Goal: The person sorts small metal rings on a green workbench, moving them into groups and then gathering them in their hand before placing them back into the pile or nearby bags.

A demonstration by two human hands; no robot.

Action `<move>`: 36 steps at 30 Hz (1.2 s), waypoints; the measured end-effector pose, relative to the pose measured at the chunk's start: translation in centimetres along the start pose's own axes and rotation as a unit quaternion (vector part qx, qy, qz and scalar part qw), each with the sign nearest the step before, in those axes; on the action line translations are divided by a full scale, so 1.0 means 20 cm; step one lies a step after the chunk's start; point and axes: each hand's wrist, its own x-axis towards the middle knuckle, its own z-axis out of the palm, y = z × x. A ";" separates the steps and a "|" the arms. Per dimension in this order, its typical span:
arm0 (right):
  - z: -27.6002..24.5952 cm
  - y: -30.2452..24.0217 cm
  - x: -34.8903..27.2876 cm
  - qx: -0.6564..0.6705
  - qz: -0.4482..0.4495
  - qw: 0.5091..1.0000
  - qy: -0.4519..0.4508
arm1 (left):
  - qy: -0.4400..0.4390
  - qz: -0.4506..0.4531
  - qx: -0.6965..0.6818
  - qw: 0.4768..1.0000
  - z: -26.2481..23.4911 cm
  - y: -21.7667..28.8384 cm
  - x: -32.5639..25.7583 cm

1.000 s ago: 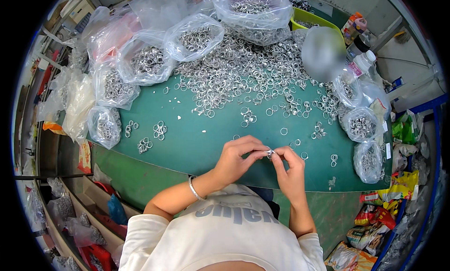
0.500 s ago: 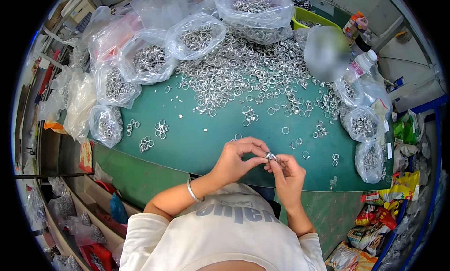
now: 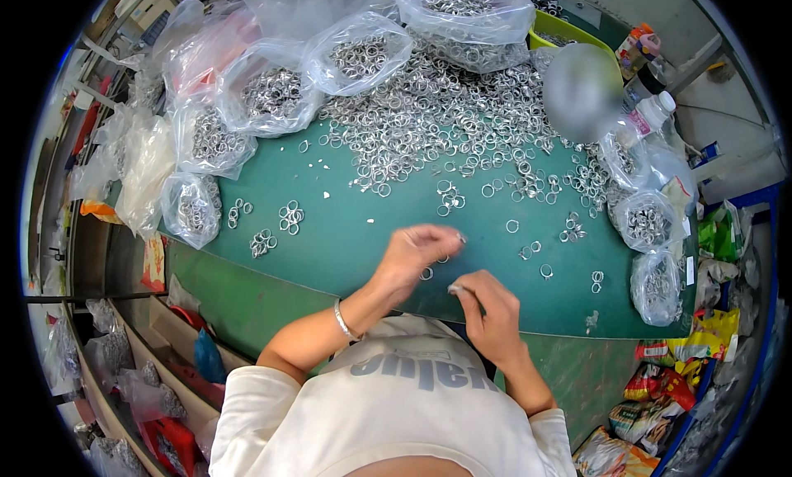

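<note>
My left hand [image 3: 415, 258], with a silver bracelet at its wrist, is over the near edge of the green table. Its thumb and fingers pinch a small shiny piece [image 3: 459, 238], apparently a silver ring, mostly hidden by the fingertips. A loose ring [image 3: 426, 273] lies beneath this hand. To its right and a little nearer, my right hand [image 3: 492, 314] is closed in a pinch; a small pale bit shows at its fingertips, too small to name. The hands are apart. Beyond them, a wide heap of silver rings [image 3: 429, 122] covers the far part of the table.
Clear bags of rings [image 3: 359, 54] line the table's [image 3: 346, 246] far and left sides. More bags [image 3: 656, 287] stand at the right, near a white bottle [image 3: 652, 114]. Small ring clusters [image 3: 290, 217] lie on the green top. Boxes of bags [image 3: 148, 378] stand lower left.
My hands were together on a silver ring and have now separated. The left moved slightly away from me, the right slightly nearer. The whole view shifted a little.
</note>
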 end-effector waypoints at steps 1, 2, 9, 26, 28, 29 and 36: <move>0.01 0.02 0.02 0.002 0.016 1.000 -0.012 | 0.039 0.075 0.070 0.994 -0.03 0.01 0.04; 0.01 0.07 0.02 0.021 0.075 0.997 -0.015 | 0.052 0.132 0.093 0.985 -0.08 0.02 0.09; 0.13 0.30 0.07 -0.168 0.084 0.980 -0.072 | 0.131 0.282 0.280 0.908 -0.26 0.03 0.37; 0.06 0.57 0.38 -0.312 -0.044 0.949 -0.022 | 0.056 0.333 0.622 0.707 -0.23 0.02 0.29; 0.00 0.59 0.36 -0.369 -0.018 0.929 -0.022 | 0.062 0.342 0.582 0.736 -0.27 0.03 0.28; -0.01 0.58 0.37 -0.374 -0.010 0.927 -0.003 | 0.064 0.346 0.561 0.750 -0.27 0.03 0.28; 0.09 0.49 0.51 -0.315 -0.139 0.936 -0.073 | 0.133 0.356 0.624 0.682 -0.18 0.09 0.41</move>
